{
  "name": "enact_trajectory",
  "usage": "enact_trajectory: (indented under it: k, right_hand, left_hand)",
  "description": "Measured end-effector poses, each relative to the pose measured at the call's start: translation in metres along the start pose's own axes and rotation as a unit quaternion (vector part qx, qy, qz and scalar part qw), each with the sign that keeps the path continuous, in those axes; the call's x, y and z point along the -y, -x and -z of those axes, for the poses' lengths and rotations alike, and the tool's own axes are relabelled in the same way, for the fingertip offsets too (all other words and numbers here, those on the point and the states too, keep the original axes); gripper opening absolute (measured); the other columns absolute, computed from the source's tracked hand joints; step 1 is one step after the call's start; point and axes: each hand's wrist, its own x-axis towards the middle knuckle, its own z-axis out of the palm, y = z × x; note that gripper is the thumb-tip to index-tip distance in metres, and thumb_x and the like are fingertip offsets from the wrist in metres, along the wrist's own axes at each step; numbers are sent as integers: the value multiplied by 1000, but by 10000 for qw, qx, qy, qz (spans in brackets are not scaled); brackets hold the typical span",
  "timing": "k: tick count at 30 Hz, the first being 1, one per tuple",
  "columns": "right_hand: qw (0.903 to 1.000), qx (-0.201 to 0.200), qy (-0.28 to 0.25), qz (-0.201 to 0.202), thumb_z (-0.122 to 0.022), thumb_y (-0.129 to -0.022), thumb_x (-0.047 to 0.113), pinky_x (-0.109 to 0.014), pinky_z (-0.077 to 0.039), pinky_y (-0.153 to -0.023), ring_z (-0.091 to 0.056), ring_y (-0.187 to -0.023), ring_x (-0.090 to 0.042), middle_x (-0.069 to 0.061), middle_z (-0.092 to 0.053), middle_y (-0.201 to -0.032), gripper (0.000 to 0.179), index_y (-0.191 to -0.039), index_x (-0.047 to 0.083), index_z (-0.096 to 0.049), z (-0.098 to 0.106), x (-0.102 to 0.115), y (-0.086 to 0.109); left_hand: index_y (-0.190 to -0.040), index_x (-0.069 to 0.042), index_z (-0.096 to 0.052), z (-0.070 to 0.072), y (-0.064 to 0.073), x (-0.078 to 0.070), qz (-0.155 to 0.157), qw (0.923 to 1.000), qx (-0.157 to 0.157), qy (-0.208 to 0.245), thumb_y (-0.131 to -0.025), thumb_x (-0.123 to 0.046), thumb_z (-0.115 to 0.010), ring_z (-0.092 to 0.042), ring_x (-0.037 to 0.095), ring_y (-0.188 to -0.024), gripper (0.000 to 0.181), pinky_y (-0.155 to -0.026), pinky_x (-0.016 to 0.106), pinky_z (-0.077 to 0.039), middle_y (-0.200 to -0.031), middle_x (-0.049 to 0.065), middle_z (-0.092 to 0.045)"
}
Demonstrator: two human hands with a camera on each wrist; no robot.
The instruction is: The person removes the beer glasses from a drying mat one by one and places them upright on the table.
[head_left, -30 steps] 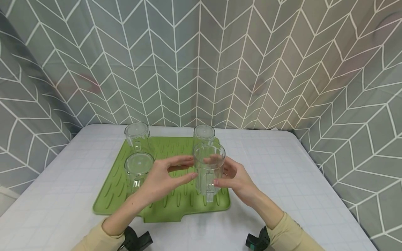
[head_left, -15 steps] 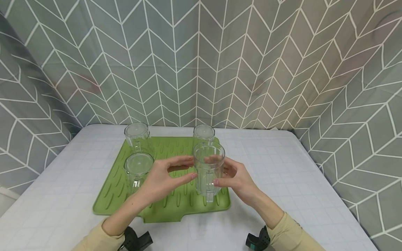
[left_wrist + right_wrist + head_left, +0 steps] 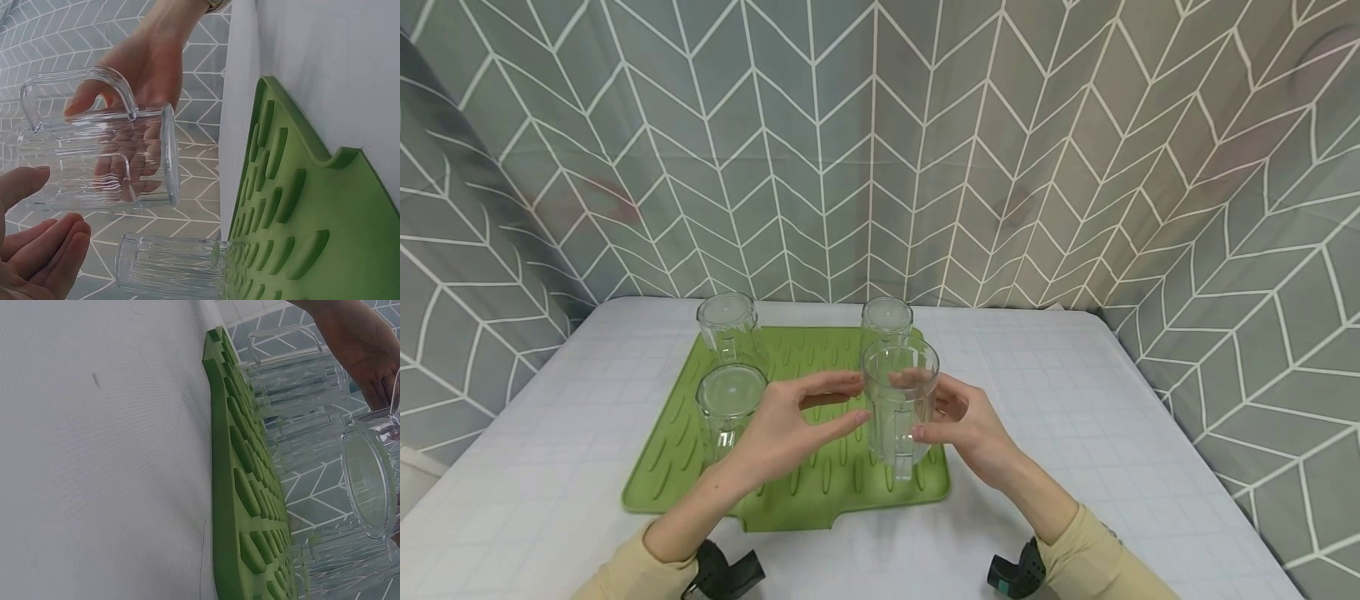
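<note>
A clear glass mug [image 3: 897,417] hangs above the front right of the green ribbed drying mat [image 3: 805,493], its handle [image 3: 81,76] facing the person. My right hand [image 3: 973,429] grips it from the right side, thumb near the handle and fingers behind the glass. Opposite, my left hand [image 3: 793,417] holds its fingers and thumb spread close to the mug's left side; whether they touch it cannot be told. In the right wrist view, the mug's lower end [image 3: 369,478] is apart from the mat.
Two more glass mugs stand on the mat's left side, one in front [image 3: 731,393] and one behind [image 3: 727,315]. A narrower glass [image 3: 887,315] stands at the back right. The mat lies on a white-covered table [image 3: 1037,367], with a patterned curtain [image 3: 850,167] behind it.
The mug in my right hand has shifted very slightly up and right. My left hand and the other glassware have stayed in place.
</note>
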Motion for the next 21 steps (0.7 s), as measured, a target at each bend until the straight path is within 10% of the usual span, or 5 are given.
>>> enact_trajectory:
  k: [21]
  right_hand:
    - [9996,-117,-83,258,-71,-78,3,-46,-34,-113,-50,-134,-26,-10,-60,-141,65,-140,3,-52,10,-1,0]
  left_hand:
    - [-124,-9,-68,45,0,-6,-489,9939,-991,9,-93,-15,-72,-70,8,-102,32,-88,20,-58,-117,3,-74]
